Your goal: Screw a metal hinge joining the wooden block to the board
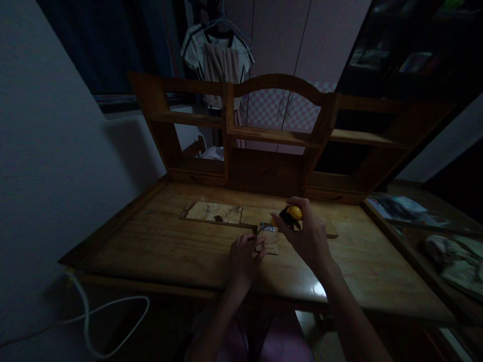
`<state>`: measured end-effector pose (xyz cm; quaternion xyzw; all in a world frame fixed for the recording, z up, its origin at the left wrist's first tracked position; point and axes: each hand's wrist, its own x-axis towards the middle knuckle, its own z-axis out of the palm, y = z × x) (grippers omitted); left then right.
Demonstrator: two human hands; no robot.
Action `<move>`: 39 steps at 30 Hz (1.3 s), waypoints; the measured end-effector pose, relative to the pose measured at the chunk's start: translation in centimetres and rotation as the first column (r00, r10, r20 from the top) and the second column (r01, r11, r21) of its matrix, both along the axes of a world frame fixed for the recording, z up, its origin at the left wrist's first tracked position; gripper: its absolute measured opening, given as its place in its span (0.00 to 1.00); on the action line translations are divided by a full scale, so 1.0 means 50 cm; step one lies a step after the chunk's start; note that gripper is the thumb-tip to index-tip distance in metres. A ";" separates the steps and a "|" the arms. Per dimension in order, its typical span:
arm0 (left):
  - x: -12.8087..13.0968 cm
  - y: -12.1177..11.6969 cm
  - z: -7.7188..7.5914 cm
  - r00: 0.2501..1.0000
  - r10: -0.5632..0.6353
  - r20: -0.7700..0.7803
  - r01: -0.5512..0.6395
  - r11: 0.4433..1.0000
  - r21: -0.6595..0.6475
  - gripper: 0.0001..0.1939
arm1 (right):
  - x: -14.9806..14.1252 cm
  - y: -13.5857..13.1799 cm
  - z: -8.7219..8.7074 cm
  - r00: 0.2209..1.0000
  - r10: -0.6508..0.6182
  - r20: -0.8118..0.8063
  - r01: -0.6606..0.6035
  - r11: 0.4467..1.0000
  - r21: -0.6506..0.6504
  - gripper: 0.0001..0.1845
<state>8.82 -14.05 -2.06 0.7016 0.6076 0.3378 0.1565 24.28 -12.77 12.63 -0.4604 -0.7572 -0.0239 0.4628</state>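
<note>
My right hand [307, 234] is closed around a yellow and black tool [292, 215], likely a tape measure, held just above the wooden desk [181, 251]. A metal tip [267, 229] sticks out from it toward the left, over a small wood piece [269, 241]. My left hand [245, 254] rests on the desk with its fingers curled against that small piece. A long flat wooden board [215, 212] lies behind both hands. The scene is dim.
A wooden shelf unit [279, 136] stands at the back of the desk. Clothes on a hanger [219, 50] hang behind it. A white cable [98, 306] loops off the desk's left front corner. Papers and cloth [445, 241] lie on a surface at right.
</note>
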 end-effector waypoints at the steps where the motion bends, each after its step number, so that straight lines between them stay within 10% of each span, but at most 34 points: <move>1: 0.000 0.000 -0.001 1.000 0.000 0.004 0.000 1.000 -0.003 0.17 | 0.000 0.000 0.000 1.000 -0.002 0.003 0.002 1.000 0.003 0.20; 21: 0.002 0.002 -0.023 0.999 -0.002 0.051 -0.004 0.995 0.103 0.16 | -0.008 0.021 0.083 0.954 0.301 -0.002 -0.284 0.898 -0.335 0.11; 30: -0.001 0.013 -0.040 0.998 -0.017 0.059 0.011 0.994 0.105 0.16 | -0.011 0.063 0.073 0.948 0.070 0.310 -0.045 0.995 -0.089 0.13; 39: -0.001 0.014 -0.039 0.998 -0.012 0.056 0.006 0.994 0.106 0.16 | -0.002 0.061 0.081 0.938 0.148 0.314 -0.123 0.988 -0.096 0.20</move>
